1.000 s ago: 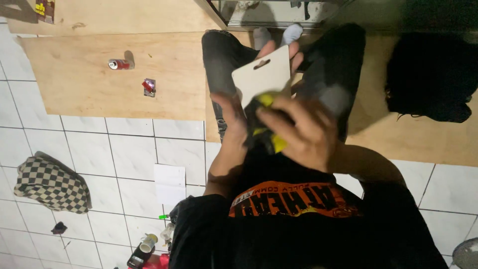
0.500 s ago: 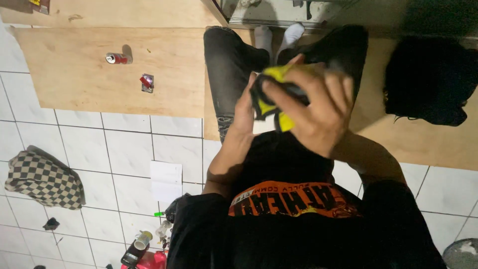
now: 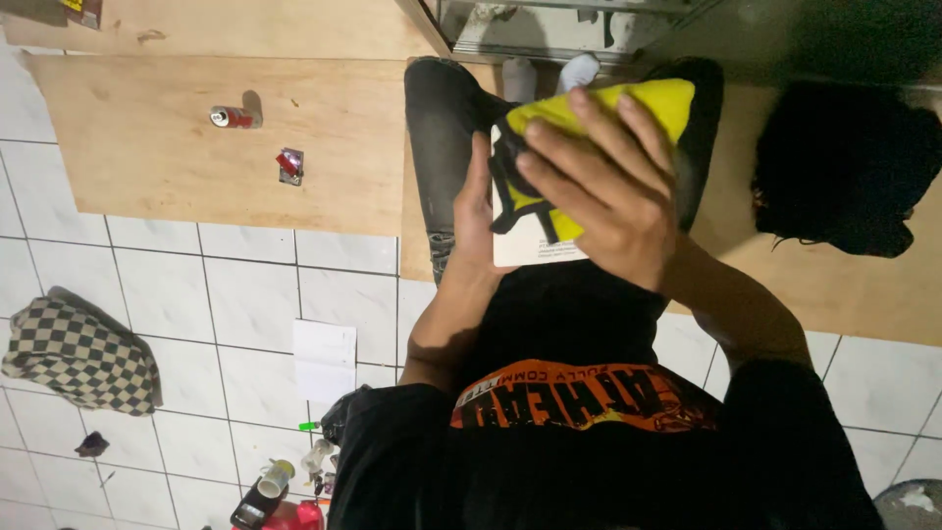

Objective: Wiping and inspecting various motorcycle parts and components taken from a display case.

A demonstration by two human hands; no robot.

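I sit on the floor with my legs in dark jeans stretched out ahead. My left hand [image 3: 478, 218] grips the left edge of a white card [image 3: 525, 247] held over my lap. A yellow and black fabric item [image 3: 589, 108] lies on that card. My right hand [image 3: 603, 191] presses flat on the fabric with fingers spread, covering most of it.
A plywood sheet [image 3: 147, 137] lies on white floor tiles with a small can [image 3: 228, 118] and a small red object [image 3: 289, 165] on it. A checkered bag [image 3: 78, 355] sits left, a black bag [image 3: 844, 167] right. A white paper [image 3: 324, 361] and several bottles [image 3: 275, 491] lie near my hip.
The card and fabric moved up and closer to the camera. My right hand shifted from gripping the bundled fabric to lying flat over it on the card.
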